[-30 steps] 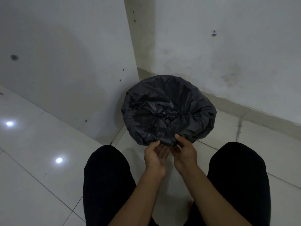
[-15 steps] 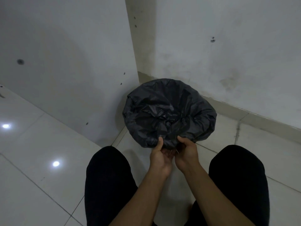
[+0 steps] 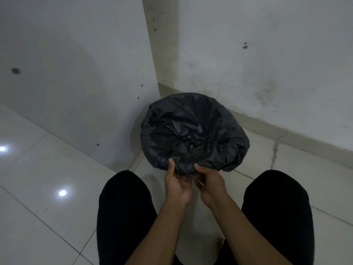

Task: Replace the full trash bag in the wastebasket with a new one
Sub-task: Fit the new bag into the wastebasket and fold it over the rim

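Observation:
A black trash bag [image 3: 193, 131] lines a round wastebasket standing in the corner of two white walls; the bag is folded over the rim and hides the basket itself. Its crumpled plastic sinks into the opening. My left hand [image 3: 176, 183] grips the bag's folded edge at the near side, thumb on top, fingers tucked beneath. Just to its right, my right hand [image 3: 209, 181] pinches the same near edge, thumb over the plastic.
White walls meet behind the basket, with a protruding wall corner [image 3: 150, 73] at its left. Glossy white floor tiles [image 3: 47, 169] spread to the left and right. My knees in black trousers [image 3: 124, 207] flank my forearms.
Both hands have come up from just below the bag's near edge and closed on it, thumbs now over the plastic. The view has shifted slightly.

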